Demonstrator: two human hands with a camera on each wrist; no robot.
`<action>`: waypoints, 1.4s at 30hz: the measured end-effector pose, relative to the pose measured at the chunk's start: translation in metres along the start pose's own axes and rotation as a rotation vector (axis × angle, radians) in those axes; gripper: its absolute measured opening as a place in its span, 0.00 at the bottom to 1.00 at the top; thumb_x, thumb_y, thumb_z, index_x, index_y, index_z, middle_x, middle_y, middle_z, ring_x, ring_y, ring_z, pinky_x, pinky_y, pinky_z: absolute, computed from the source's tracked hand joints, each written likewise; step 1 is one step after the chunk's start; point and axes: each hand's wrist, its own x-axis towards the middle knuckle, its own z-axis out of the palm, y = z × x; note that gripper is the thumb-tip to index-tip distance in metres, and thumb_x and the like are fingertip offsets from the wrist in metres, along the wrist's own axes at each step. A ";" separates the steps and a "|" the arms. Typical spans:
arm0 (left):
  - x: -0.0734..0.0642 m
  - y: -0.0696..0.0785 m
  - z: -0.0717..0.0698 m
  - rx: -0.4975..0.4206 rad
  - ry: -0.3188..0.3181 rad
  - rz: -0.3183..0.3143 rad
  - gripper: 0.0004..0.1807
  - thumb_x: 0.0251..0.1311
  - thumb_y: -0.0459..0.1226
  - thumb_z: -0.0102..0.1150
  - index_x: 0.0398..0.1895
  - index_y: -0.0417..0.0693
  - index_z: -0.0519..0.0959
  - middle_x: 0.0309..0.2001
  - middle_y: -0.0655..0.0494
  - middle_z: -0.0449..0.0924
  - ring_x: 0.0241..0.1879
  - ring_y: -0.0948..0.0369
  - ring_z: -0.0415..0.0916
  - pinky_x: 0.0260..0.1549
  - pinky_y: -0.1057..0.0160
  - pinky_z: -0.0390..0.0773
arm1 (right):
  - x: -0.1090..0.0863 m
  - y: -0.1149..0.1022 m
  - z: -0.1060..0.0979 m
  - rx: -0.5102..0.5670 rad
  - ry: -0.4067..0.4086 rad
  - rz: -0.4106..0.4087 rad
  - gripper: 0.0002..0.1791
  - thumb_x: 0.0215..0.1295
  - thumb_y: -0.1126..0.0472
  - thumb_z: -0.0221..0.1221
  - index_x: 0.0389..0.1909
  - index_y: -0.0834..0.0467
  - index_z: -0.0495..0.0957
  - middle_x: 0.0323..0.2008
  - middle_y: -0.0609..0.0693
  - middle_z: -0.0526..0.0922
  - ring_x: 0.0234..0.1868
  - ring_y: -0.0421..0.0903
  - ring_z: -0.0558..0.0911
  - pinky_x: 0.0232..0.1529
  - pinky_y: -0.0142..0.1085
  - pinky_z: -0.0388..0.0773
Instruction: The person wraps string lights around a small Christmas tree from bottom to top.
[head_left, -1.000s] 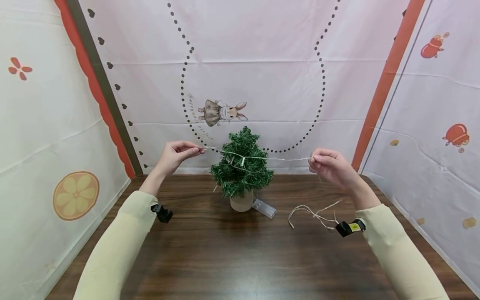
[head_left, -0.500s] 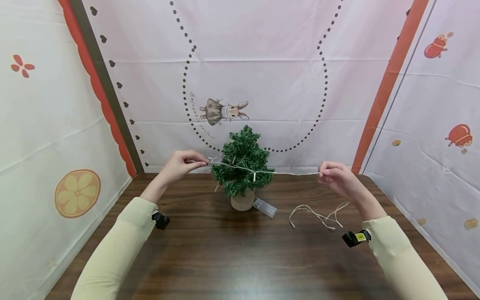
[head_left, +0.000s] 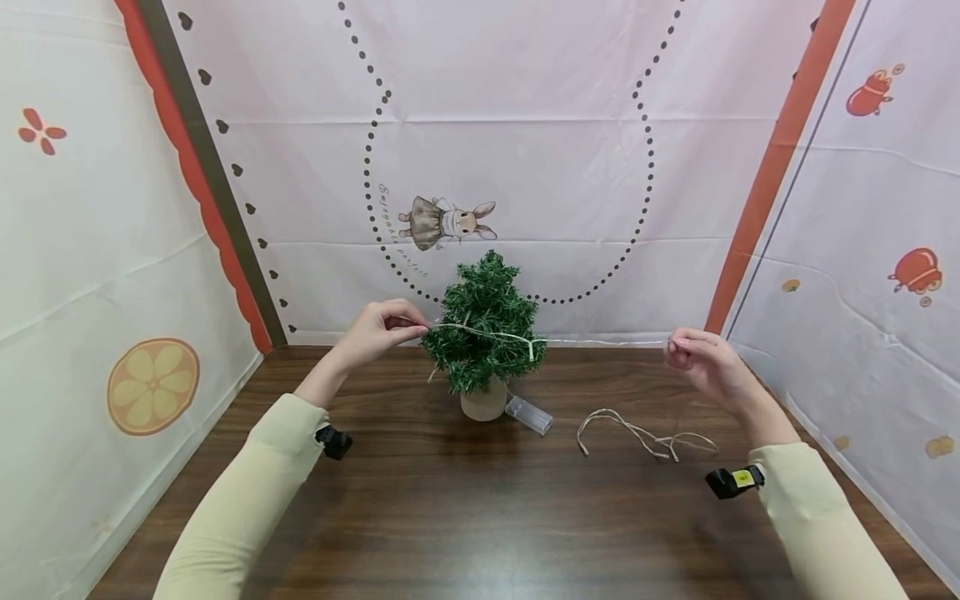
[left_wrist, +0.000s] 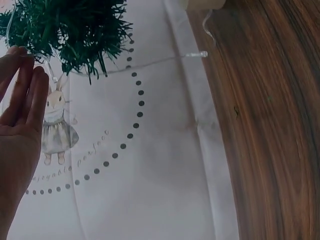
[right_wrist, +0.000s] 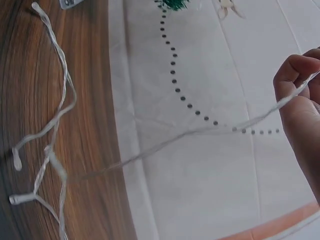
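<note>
A small green artificial Christmas tree point(head_left: 491, 292) stands upright in a pale round base point(head_left: 483, 402). Across its front runs a thin string of lights point(head_left: 600, 343), drawn nearly straight between my two hands. Left of the branches, my left hand point(head_left: 386, 327) pinches the wire between thumb and fingertips. My right hand point(head_left: 705, 365) holds the other end of this stretch, well out to the right, fingers curled. In the right wrist view the wire point(right_wrist: 260, 119) passes through the fingers and hangs down to the table. One small bulb point(head_left: 532, 350) shows before the tree's right side.
A clear battery box point(head_left: 529, 415) lies beside the tree's base. The loose tail of the light string point(head_left: 637, 432) lies on the brown wooden table point(head_left: 480, 508), right of it. A printed cloth point(head_left: 510, 167) hangs behind, with more cloth at both sides.
My right hand has moved right and down, pulling more wire along. My left hand has come lower and closer to the tree. The stretched wire sits lower and its bulb has shifted right.
</note>
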 end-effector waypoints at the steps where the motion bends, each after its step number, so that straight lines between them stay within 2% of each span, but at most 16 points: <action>1: 0.001 0.000 0.002 -0.006 -0.002 0.002 0.06 0.58 0.28 0.61 0.37 0.32 0.81 0.40 0.43 0.79 0.38 0.50 0.80 0.36 0.67 0.81 | -0.002 -0.001 -0.003 0.011 0.006 -0.002 0.24 0.71 0.74 0.29 0.35 0.63 0.76 0.26 0.46 0.71 0.28 0.46 0.59 0.33 0.35 0.61; 5: 0.004 0.003 0.008 0.009 0.003 0.002 0.05 0.58 0.29 0.62 0.36 0.35 0.82 0.39 0.44 0.79 0.38 0.55 0.80 0.37 0.67 0.81 | -0.008 -0.007 -0.012 0.008 0.035 -0.012 0.25 0.73 0.73 0.28 0.36 0.63 0.77 0.28 0.46 0.74 0.29 0.45 0.64 0.36 0.32 0.66; 11: 0.009 0.013 0.017 0.094 0.047 0.035 0.06 0.57 0.30 0.63 0.36 0.36 0.82 0.38 0.45 0.81 0.35 0.61 0.78 0.39 0.66 0.79 | -0.008 -0.016 -0.017 -0.046 0.116 -0.017 0.21 0.74 0.71 0.35 0.35 0.63 0.79 0.28 0.47 0.77 0.31 0.42 0.73 0.37 0.30 0.72; 14: 0.009 0.019 0.019 0.099 0.077 0.033 0.06 0.58 0.30 0.62 0.37 0.36 0.82 0.39 0.45 0.81 0.35 0.60 0.78 0.39 0.67 0.79 | -0.006 -0.020 -0.015 -0.034 0.121 -0.025 0.19 0.74 0.72 0.37 0.36 0.64 0.79 0.29 0.48 0.79 0.32 0.41 0.75 0.38 0.30 0.73; 18: 0.006 0.030 0.018 0.071 0.132 -0.010 0.07 0.59 0.32 0.62 0.39 0.37 0.81 0.39 0.46 0.81 0.35 0.54 0.77 0.36 0.65 0.78 | -0.002 -0.024 -0.011 -0.026 0.143 -0.038 0.18 0.73 0.72 0.39 0.36 0.64 0.79 0.31 0.49 0.80 0.32 0.41 0.76 0.39 0.29 0.75; 21: 0.008 0.033 0.021 0.068 0.182 -0.022 0.08 0.60 0.34 0.62 0.39 0.39 0.81 0.38 0.47 0.81 0.32 0.52 0.76 0.31 0.64 0.78 | 0.000 -0.027 -0.010 -0.025 0.152 -0.034 0.17 0.73 0.71 0.40 0.36 0.64 0.79 0.32 0.49 0.80 0.32 0.40 0.76 0.38 0.30 0.75; 23: 0.012 0.032 0.026 0.072 0.216 0.004 0.07 0.60 0.35 0.62 0.38 0.40 0.81 0.36 0.47 0.82 0.28 0.53 0.75 0.27 0.63 0.76 | 0.002 -0.028 -0.010 -0.026 0.145 -0.028 0.16 0.73 0.71 0.41 0.37 0.64 0.79 0.32 0.49 0.80 0.32 0.41 0.75 0.37 0.30 0.74; 27: 0.019 0.037 0.042 0.095 0.272 0.136 0.05 0.58 0.35 0.64 0.33 0.41 0.82 0.28 0.50 0.81 0.21 0.58 0.71 0.20 0.67 0.71 | 0.006 -0.028 -0.008 -0.032 0.138 -0.021 0.16 0.73 0.72 0.41 0.37 0.64 0.79 0.29 0.49 0.79 0.30 0.41 0.72 0.35 0.31 0.71; 30: 0.026 0.053 0.058 0.107 0.264 0.244 0.05 0.57 0.37 0.65 0.30 0.44 0.83 0.25 0.54 0.80 0.20 0.62 0.70 0.19 0.68 0.70 | 0.008 -0.029 -0.006 -0.039 0.157 -0.025 0.15 0.72 0.72 0.42 0.36 0.65 0.79 0.28 0.49 0.78 0.29 0.41 0.72 0.34 0.31 0.71; 33: 0.036 0.071 0.072 0.115 0.235 0.301 0.05 0.57 0.40 0.65 0.30 0.48 0.84 0.25 0.58 0.80 0.21 0.64 0.71 0.21 0.69 0.71 | 0.010 -0.029 -0.003 -0.052 0.169 -0.016 0.15 0.72 0.72 0.43 0.36 0.64 0.79 0.28 0.49 0.78 0.29 0.41 0.72 0.34 0.31 0.72; 36: 0.050 0.086 0.086 0.112 0.188 0.311 0.05 0.58 0.42 0.65 0.32 0.51 0.84 0.27 0.61 0.81 0.23 0.66 0.73 0.24 0.68 0.75 | 0.014 -0.031 0.000 -0.062 0.182 -0.003 0.14 0.72 0.72 0.44 0.36 0.64 0.79 0.29 0.49 0.78 0.29 0.40 0.73 0.34 0.30 0.73; 42: 0.084 0.104 0.118 0.123 0.096 0.274 0.07 0.57 0.42 0.66 0.36 0.50 0.83 0.31 0.61 0.81 0.28 0.69 0.75 0.29 0.70 0.77 | 0.021 -0.033 0.005 -0.117 0.187 0.009 0.14 0.71 0.72 0.44 0.36 0.63 0.79 0.29 0.48 0.78 0.30 0.39 0.74 0.36 0.29 0.76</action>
